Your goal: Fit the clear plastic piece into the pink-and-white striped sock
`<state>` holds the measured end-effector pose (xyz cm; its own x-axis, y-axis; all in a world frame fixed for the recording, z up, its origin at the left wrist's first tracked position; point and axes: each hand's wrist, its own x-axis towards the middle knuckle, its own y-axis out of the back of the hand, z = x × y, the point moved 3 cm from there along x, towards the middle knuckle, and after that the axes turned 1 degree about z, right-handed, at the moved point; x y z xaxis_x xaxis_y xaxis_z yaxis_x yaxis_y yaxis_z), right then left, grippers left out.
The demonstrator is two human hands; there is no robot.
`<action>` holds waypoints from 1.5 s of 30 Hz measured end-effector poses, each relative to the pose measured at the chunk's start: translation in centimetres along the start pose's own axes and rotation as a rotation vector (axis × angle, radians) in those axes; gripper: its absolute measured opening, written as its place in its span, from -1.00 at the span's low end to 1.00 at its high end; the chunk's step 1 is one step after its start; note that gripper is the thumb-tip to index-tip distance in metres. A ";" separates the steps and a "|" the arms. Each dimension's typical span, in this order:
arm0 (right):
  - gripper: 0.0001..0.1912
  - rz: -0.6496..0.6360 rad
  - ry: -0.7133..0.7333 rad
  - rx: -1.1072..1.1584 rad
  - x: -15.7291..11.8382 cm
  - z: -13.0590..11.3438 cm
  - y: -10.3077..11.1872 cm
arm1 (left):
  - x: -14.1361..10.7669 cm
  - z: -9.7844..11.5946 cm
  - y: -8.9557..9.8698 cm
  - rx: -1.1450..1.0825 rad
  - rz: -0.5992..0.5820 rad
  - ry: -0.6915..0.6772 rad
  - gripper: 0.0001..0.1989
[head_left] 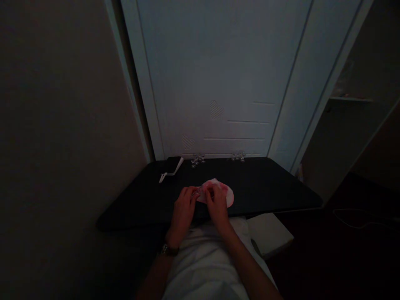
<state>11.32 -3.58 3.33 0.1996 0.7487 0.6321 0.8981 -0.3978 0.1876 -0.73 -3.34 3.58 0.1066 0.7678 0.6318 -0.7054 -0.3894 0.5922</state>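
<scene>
A soft-looking pink and white flat piece (230, 197) with a rounded end lies near the front edge of the black table; dim light hides what kind of thing it is. My right hand (218, 205) is over it, thumb and fingers closed in a pinch on its middle. Beside it, my left hand (184, 205) has its fingertips closed on a small clear, shiny thing (196, 192) at the pink piece's left end. Whether the two are joined cannot be made out. A dark watch or bracelet (169, 249) circles my left wrist.
On the black table (265, 187), two clusters of small shiny clear things (197, 160) lie along the back edge. A dark object with white arms (171, 166) stands at back left. A pale panel (212, 75) rises behind. A white box-like block (270, 233) is below, right of my lap.
</scene>
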 end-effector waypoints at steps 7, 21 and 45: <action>-0.85 -0.006 0.004 0.005 0.0 0.0 0.0 | 0.0 -0.2 -0.1 -0.023 0.002 -0.003 -0.83; -0.84 -0.010 -0.013 0.023 0.0 0.1 0.0 | 0.2 -0.5 0.0 -0.066 0.048 0.020 -0.87; -0.83 -0.003 0.002 0.020 0.0 -0.2 0.1 | -0.2 -0.1 -0.1 -0.033 -0.005 0.014 -0.84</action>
<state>11.32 -3.68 3.51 0.1963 0.7485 0.6334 0.9064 -0.3849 0.1738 -0.72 -3.43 3.29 0.1002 0.7767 0.6219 -0.7274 -0.3693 0.5783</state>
